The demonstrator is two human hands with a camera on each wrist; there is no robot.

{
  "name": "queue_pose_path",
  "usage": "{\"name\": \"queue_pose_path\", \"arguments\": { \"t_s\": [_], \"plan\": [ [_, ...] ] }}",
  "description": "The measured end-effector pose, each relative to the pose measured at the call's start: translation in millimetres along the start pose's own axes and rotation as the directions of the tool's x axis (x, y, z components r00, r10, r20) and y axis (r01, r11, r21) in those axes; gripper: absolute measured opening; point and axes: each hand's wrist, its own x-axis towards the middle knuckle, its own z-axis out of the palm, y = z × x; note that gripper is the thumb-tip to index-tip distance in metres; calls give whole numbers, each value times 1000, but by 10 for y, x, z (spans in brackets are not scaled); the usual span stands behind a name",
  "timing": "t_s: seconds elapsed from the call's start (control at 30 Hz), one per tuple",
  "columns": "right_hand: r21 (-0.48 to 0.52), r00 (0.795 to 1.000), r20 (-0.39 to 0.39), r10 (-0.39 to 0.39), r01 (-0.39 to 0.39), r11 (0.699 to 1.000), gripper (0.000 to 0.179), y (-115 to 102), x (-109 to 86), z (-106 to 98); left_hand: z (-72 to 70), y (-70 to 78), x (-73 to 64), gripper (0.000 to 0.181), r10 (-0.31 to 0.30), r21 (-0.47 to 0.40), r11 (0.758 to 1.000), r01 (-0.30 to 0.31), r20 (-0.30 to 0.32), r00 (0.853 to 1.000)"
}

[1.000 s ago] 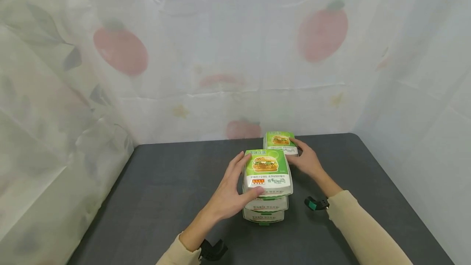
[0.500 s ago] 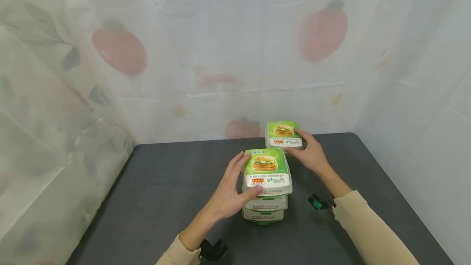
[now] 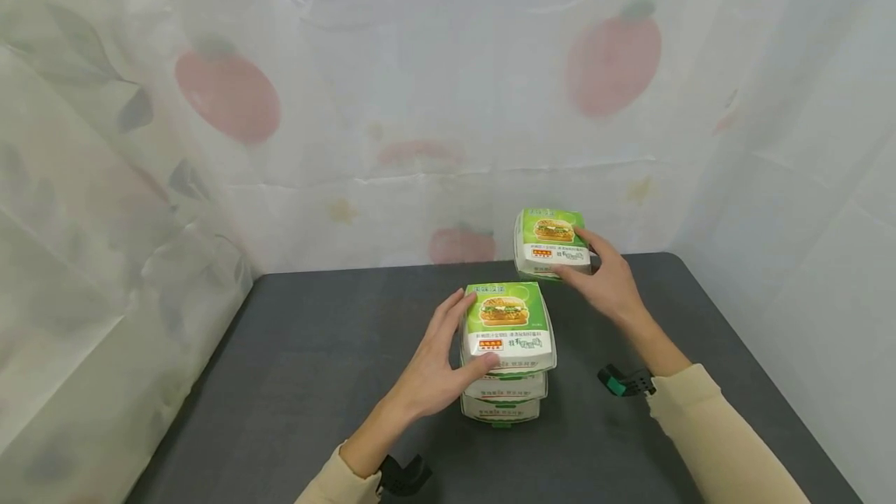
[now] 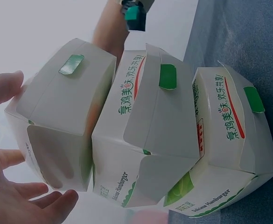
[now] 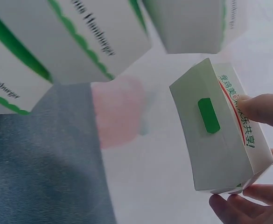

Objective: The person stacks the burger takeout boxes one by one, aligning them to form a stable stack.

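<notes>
Three green-and-white cardboard burger boxes stand stacked on the dark table; the top box (image 3: 507, 325) sits slightly askew over the lower ones. My left hand (image 3: 441, 356) spans the top box from its left side, thumb at the front edge and fingers toward the back-left corner. In the left wrist view, the fingers (image 4: 29, 191) bend around that box. Behind and to the right of the stack, my right hand (image 3: 598, 282) grips another burger box (image 3: 553, 243) by its right side. The right wrist view has this box (image 5: 220, 130) between thumb and fingers, off the table.
The dark table (image 3: 336, 379) reaches back to a pale curtain (image 3: 420, 99) printed with red fruit. Curtains also hang along the left and right sides. Bare tabletop lies either side of the stack. A black strap device (image 3: 406, 477) is on the left wrist, another (image 3: 623, 381) on the right.
My right hand has raised its burger box and carried it rightward, out from behind the stack. My left hand and the three stacked boxes have stayed in place.
</notes>
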Motion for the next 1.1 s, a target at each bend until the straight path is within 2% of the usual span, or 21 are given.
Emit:
{"name": "queue_pose_path", "arguments": {
  "t_s": [0.3,0.5,0.9,1.1],
  "plan": [
    [29,998,-44,-50,52,998,81,-192,-56,-155,8,-19,2,83,33,19,999,-34,4,999],
    [60,996,-49,-77,80,995,80,-329,-114,-229,10,-20,4,83,29,20,999,-29,0,1000],
    [167,991,-23,-132,134,977,72,-508,-270,-318,-13,-12,-12,85,28,19,999,-28,-3,1000],
    [156,987,-8,-160,160,975,70,-576,-388,-341,-4,-22,-12,85,28,17,999,-28,-3,1000]
  ]
}}
